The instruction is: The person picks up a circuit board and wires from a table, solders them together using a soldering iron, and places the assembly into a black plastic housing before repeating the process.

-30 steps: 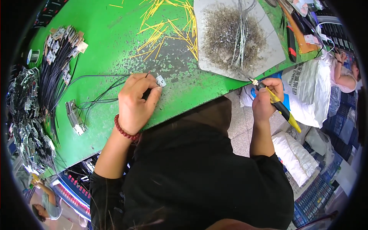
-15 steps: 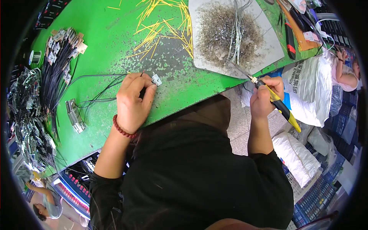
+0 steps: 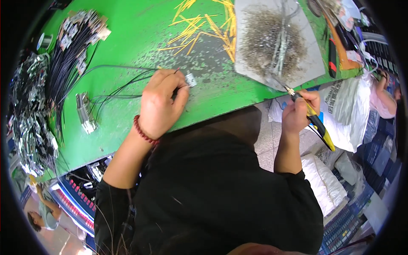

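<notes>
My left hand (image 3: 163,100), a red bead bracelet at its wrist, rests closed on the table with black cables (image 3: 123,91) running into its fingers. At its fingertips lies a small silvery metal part (image 3: 191,79); whether the fingers touch it I cannot tell. My right hand (image 3: 299,112) is wrapped round the yellow-and-black handle of a soldering iron (image 3: 319,127), off the table's front edge. The iron's tip is by the near edge of a grey board (image 3: 250,68), close to the ends of a bundle of thin silvery wire (image 3: 279,51).
Yellow tubes (image 3: 208,32) lie scattered on the green table (image 3: 131,46). At the left are bundled black cables (image 3: 70,59), a heap of metal parts (image 3: 34,110) and a metal piece (image 3: 86,114). A red-and-black cutter (image 3: 332,59) lies right. White sacks (image 3: 325,182) stand below. Other people sit nearby.
The whole view has shifted, so the table and its things appear further right and tilted. Both hands keep their grips, with the iron's tip still by the board's near edge.
</notes>
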Demonstrator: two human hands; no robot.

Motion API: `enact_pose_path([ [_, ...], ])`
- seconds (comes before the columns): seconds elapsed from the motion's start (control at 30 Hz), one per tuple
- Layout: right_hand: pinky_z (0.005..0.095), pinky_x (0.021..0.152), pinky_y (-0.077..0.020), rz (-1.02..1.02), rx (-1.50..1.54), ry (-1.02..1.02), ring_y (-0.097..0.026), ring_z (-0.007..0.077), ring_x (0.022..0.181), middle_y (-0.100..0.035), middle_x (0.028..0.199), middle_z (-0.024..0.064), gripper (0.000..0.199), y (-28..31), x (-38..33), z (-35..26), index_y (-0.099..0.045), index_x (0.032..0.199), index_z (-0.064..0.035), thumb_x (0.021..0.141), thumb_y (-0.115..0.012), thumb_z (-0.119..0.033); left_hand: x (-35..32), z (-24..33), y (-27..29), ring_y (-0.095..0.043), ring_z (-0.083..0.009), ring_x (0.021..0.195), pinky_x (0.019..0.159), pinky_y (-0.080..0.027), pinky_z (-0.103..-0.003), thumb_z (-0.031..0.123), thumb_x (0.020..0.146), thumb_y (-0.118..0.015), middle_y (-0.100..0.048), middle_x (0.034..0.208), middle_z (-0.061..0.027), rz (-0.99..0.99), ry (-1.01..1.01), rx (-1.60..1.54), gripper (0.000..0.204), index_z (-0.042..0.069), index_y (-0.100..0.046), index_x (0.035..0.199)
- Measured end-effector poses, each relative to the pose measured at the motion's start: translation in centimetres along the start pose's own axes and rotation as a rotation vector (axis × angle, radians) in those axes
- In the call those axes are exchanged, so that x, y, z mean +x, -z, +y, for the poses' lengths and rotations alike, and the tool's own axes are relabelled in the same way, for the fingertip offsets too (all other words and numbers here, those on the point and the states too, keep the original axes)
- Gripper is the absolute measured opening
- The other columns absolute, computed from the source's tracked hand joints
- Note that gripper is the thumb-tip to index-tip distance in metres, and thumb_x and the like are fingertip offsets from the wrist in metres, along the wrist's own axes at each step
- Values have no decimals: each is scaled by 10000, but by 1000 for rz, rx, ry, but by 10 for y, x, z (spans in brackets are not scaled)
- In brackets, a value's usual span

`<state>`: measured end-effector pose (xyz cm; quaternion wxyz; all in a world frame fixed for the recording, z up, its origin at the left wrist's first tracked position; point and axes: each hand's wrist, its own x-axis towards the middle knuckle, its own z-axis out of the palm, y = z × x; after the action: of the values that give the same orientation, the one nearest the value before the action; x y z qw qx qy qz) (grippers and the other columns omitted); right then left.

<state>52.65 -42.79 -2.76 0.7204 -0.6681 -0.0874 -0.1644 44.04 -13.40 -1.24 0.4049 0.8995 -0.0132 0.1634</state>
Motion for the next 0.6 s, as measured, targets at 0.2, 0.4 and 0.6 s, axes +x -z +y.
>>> enact_pose_path([
  [0.2, 209, 578, -371, -256, 101, -69, -460, 69, 620, -537, 738, 37, 201, -42, -20, -1, -505, 867, -15, 776, -661, -104, 1, -2, -3, -596, -315, 816, 706, -499, -387, -31, 708, -669, -618, 836, -143, 35, -65, 33, 112, -5, -575, 764],
  [0.4, 209, 568, -354, -437, 54, -157, -428, 55, 606, -534, 732, 17, 203, -78, -38, -2, -526, 864, -28, 768, -689, -102, -1, -4, -6, -598, -315, 823, 713, -504, -387, -11, 706, -677, -616, 864, -147, 45, -60, 88, 144, -9, -592, 822],
  [0.6, 220, 488, -336, -552, -31, 6, -421, 66, 531, -540, 657, 43, 193, -83, -34, 0, -518, 833, -15, 729, -675, -54, -2, -8, -4, -600, -323, 831, 713, -510, -385, -11, 709, -673, -616, 889, -161, 24, -54, 77, 153, -22, -595, 840],
])
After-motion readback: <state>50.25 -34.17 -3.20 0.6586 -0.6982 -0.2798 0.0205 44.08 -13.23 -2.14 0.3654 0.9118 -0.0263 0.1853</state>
